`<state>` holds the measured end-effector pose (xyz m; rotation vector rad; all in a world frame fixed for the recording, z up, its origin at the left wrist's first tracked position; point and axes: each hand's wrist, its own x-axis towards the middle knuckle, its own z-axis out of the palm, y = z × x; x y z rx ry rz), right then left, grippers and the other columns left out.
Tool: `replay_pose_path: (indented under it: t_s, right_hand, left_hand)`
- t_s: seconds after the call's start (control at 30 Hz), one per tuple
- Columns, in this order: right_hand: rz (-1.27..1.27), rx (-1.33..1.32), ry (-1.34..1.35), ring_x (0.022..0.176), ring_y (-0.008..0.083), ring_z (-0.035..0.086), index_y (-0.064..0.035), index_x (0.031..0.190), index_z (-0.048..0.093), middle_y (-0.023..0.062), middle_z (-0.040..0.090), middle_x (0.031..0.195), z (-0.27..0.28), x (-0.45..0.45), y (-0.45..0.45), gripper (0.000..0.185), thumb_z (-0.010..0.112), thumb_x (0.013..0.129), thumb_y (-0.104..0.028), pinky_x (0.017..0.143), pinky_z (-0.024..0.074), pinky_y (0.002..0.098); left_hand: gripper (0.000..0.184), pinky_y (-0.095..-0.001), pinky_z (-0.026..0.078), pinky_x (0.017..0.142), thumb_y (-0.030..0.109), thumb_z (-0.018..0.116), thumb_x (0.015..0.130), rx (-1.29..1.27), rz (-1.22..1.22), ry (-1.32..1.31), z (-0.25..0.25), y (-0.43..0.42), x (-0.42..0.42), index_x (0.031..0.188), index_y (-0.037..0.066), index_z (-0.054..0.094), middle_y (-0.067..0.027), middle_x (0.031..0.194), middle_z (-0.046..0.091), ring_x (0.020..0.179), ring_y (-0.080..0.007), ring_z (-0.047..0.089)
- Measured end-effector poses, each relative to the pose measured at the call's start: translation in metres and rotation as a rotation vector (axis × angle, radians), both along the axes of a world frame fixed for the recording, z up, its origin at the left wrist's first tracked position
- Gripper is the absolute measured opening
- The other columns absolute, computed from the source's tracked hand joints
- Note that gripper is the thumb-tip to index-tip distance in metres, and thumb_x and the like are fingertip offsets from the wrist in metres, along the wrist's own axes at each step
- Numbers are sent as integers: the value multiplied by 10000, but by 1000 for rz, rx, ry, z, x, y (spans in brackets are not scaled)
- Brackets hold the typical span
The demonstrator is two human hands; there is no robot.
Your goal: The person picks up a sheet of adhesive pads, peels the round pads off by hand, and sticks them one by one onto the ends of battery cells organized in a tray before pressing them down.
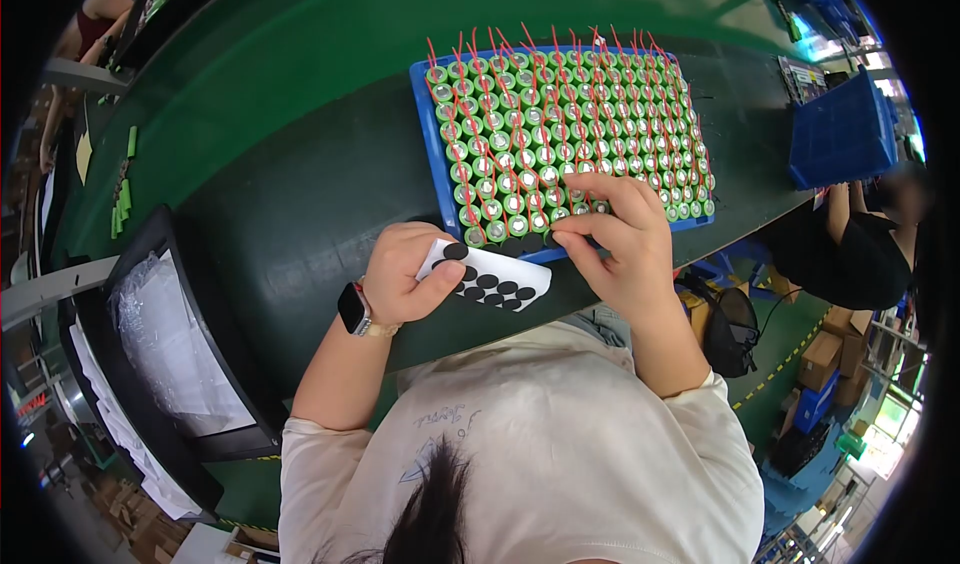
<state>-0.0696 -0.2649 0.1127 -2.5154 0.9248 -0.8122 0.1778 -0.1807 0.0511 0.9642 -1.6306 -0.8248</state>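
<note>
My left hand (408, 272) is closed on a white sheet (532, 276) of black round stickers (487, 281), its thumb lying over the front. The sheet is tilted at the near edge of a blue tray (430, 134). Several rows of green cylindrical battery cells (500, 142) stand upright in the tray, with thin red wires (521, 129) running along and sticking out past the far side. My right hand (622, 244) is over the near rows, thumb and index finger pinched together by the front edge. Whatever lies between those fingertips is too small to make out.
The tray rests on a dark green workbench (310, 184). A black bin with plastic-wrapped white material (185, 349) stands at the left. Loose green cells (122, 199) lie at the far left. A blue crate (843, 132) sits at the right, near another person (850, 254).
</note>
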Motion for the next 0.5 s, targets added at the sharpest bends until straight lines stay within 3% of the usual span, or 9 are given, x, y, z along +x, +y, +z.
replay_pose_path:
  t_s: [0.17, 0.5]
  right_hand:
    - [-30, 45, 10, 932, 253, 594, -82, 796, 698, 52, 635, 1035, 1, 3, 2, 163, 776, 664, -26, 804, 462, 367]
    - [-54, -20, 30, 914, 248, 577, -86, 796, 678, 52, 617, 1036, -2, 5, 5, 176, 776, 661, -28, 813, 450, 378]
  left_hand:
    - [208, -364, 430, 515, 189, 633, 891, -1, 6, 3, -1, 0, 0, 796, 4, 621, -108, 662, 608, 553, -282, 566]
    - [207, -361, 426, 512, 194, 637, 885, -21, 14, 1, -3, -1, -1, 785, 13, 619, -104, 662, 609, 547, -279, 564]
